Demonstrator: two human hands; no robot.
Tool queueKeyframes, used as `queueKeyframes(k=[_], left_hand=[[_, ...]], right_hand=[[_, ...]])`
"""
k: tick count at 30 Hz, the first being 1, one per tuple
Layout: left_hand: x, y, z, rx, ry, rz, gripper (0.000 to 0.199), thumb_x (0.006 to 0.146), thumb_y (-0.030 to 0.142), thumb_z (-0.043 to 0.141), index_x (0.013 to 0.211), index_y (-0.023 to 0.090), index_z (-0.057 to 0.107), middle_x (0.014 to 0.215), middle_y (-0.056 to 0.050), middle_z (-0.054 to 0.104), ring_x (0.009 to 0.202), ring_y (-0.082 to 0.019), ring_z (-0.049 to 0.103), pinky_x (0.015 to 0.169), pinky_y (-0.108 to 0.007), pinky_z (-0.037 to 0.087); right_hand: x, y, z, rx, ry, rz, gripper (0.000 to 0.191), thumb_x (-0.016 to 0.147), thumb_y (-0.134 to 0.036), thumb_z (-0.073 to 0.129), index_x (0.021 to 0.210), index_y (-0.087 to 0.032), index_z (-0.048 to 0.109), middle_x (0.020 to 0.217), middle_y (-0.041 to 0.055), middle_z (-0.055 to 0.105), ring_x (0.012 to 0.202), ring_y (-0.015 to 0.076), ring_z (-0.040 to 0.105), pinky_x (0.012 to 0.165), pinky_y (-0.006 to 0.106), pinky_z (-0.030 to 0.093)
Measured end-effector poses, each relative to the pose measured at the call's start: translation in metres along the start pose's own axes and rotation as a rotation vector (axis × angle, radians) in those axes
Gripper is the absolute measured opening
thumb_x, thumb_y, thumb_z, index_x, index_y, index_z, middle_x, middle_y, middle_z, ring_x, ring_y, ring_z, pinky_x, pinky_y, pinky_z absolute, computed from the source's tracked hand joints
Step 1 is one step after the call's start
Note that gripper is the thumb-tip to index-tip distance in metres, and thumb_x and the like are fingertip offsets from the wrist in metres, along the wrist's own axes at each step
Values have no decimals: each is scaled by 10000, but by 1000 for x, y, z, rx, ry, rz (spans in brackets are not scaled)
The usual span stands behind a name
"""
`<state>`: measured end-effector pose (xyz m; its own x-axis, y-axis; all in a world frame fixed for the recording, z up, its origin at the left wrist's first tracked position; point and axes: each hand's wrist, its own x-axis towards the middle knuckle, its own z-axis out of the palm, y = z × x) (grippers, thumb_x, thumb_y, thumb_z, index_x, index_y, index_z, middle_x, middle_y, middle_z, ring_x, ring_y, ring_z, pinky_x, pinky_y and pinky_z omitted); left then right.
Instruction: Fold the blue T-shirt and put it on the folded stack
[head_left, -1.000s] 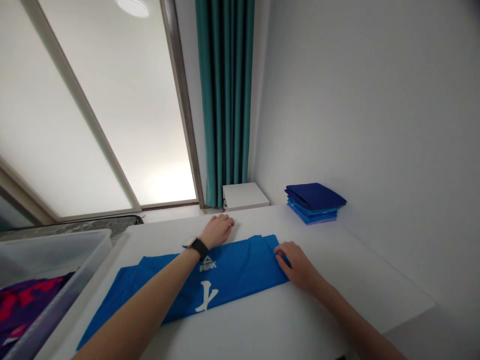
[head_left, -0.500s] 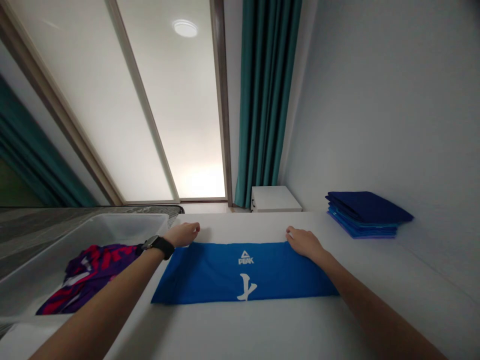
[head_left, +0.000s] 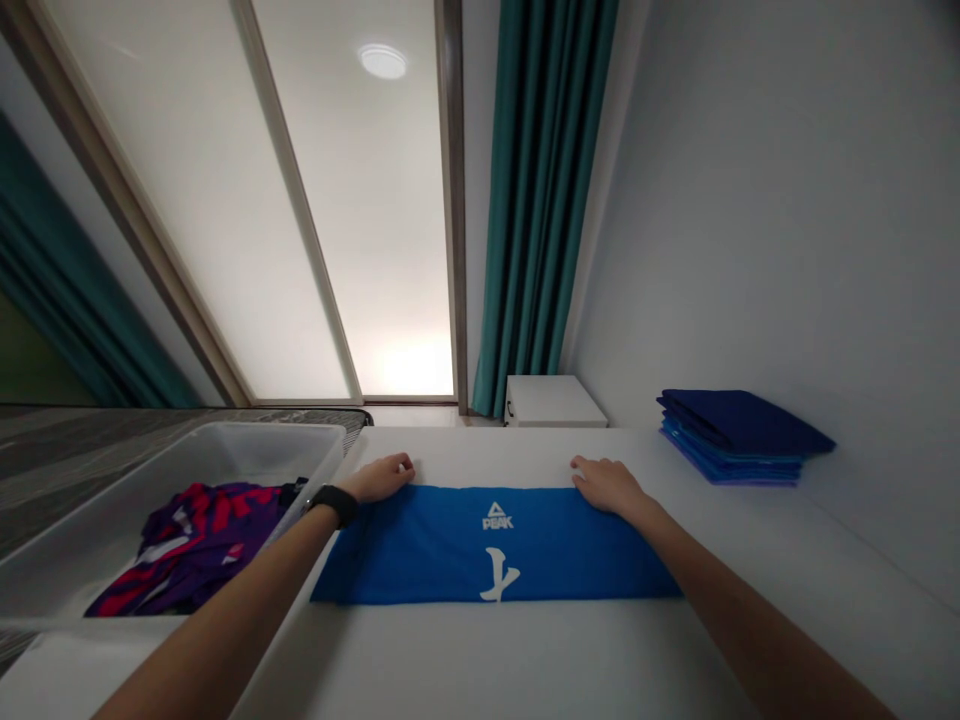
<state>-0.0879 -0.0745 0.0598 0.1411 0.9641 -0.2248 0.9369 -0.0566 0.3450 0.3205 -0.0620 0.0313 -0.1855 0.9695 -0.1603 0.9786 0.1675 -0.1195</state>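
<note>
A blue garment point(head_left: 420, 550) lies folded into a wide flat strip on the white table, with white PEAK lettering and part of a white character on it. My left hand point(head_left: 382, 477), below a black wristwatch point(head_left: 334, 505), rests at its far left edge. The fingers are loosely curled and their tips reach past the cloth. At the far right edge is my right hand point(head_left: 609, 487), fingers bent, thumb and fingertip a little apart. No cloth shows pinched in either hand, and the undersides of both are hidden.
To the left, a translucent plastic bin point(head_left: 270, 440) holds a crumpled purple and red garment point(head_left: 202, 540). A stack of folded dark and bright blue items point(head_left: 742, 435) sits on the right by the wall. Beyond the white table point(head_left: 495, 660) stands a small white cabinet point(head_left: 553, 400).
My left hand has slid slightly to the right along the garment's far edge. The right hand stays almost where it was. The whole view has shifted a little.
</note>
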Motion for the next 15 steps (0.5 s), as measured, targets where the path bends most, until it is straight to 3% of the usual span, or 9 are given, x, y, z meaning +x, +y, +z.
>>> queueKeyframes(k=[8,11,15], left_hand=[[-6,8,0,-196,33,48,298,759,349,508,977,172,609,745,-16,637,675,-190,614,623,-283,469],[-19,13,-4,-259,89,77,289,791,344,470,1007,182,575,764,-6,624,705,-185,608,636,-284,477],[-37,17,-3,-377,262,160,215,854,347,437,951,194,552,858,-27,630,814,-196,608,726,-311,498]], right_hand=[[-6,6,-1,198,23,-111,454,856,-126,431,1290,-199,543,938,52,700,873,191,636,789,283,430],[-16,9,-3,348,124,-172,431,848,-131,422,1252,-201,554,882,25,645,821,176,601,766,275,440],[-34,15,1,572,271,-220,414,840,-173,419,1233,-208,542,881,14,582,716,165,552,723,290,465]])
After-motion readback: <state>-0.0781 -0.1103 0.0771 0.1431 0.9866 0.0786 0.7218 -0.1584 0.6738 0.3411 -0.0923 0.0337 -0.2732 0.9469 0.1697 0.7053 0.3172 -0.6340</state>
